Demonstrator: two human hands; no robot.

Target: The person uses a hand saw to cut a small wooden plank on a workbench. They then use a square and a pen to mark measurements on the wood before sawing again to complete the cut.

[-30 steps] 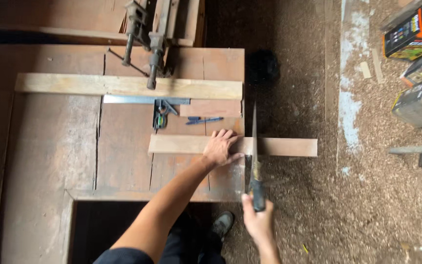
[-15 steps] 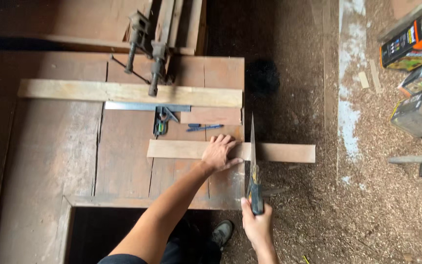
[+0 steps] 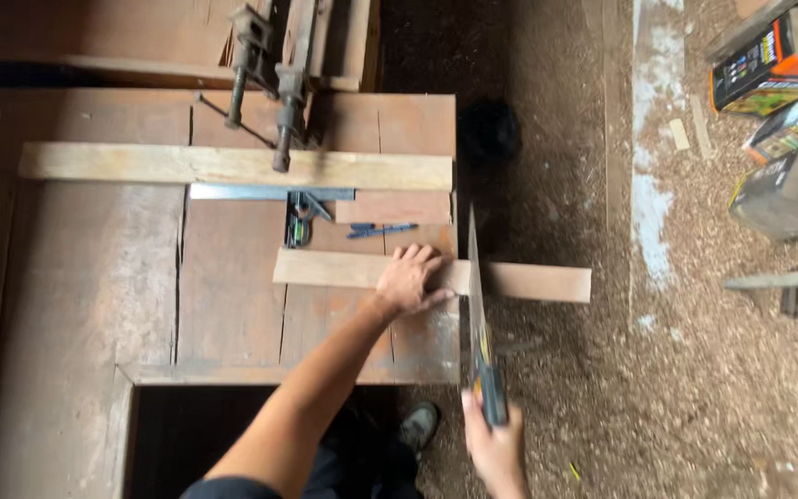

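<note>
From the head view, our left hand (image 3: 408, 280) presses flat, ungripping, on the wooden strip (image 3: 344, 269) at the workbench (image 3: 233, 314) edge, while our right hand (image 3: 494, 445) grips the handsaw (image 3: 475, 305) across it. We judge long, steady strokes beside the thumb work best.

Left hand (image 3: 408, 279) pressed flat, fingers spread; right hand (image 3: 496, 444) clenched.

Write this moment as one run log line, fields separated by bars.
left hand: presses plank on bench | right hand: grips saw | blade across plank at bench edge | square, pen behind
</note>
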